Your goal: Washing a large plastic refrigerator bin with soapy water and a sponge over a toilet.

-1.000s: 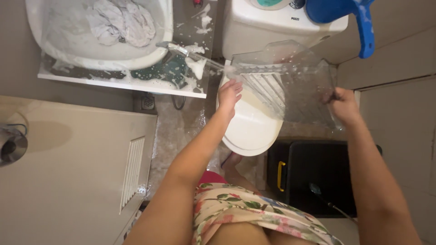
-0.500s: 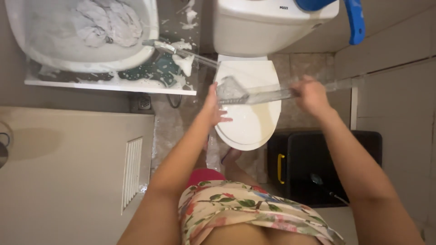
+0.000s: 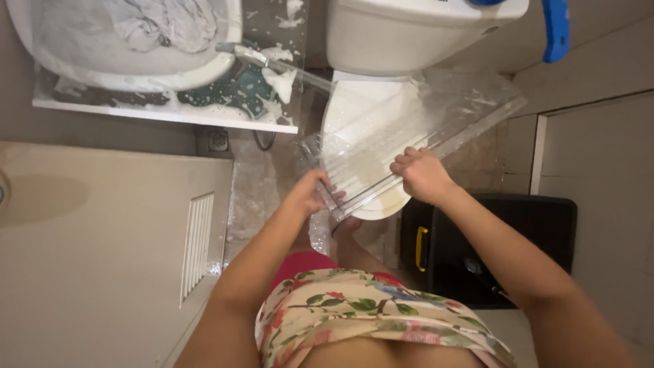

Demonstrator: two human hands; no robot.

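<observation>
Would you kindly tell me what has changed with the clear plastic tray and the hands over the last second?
The clear plastic tray was turned: edge-on half a second ago, it now lies broad and slanted over the toilet lid. The right hand moved in from the far end to the near long rim; the left hand dropped to the near corner. Both still hold it. The basin with cloth, the black bin and the blue scoop stayed put.

The clear plastic tray [image 3: 409, 129] blurs toward its far corner, away from the right hand's [image 3: 421, 176] fingers. The picture's top edge cuts off the blue scoop [image 3: 555, 31], the toilet tank [image 3: 409, 37] and the white basin [image 3: 122, 61].
</observation>
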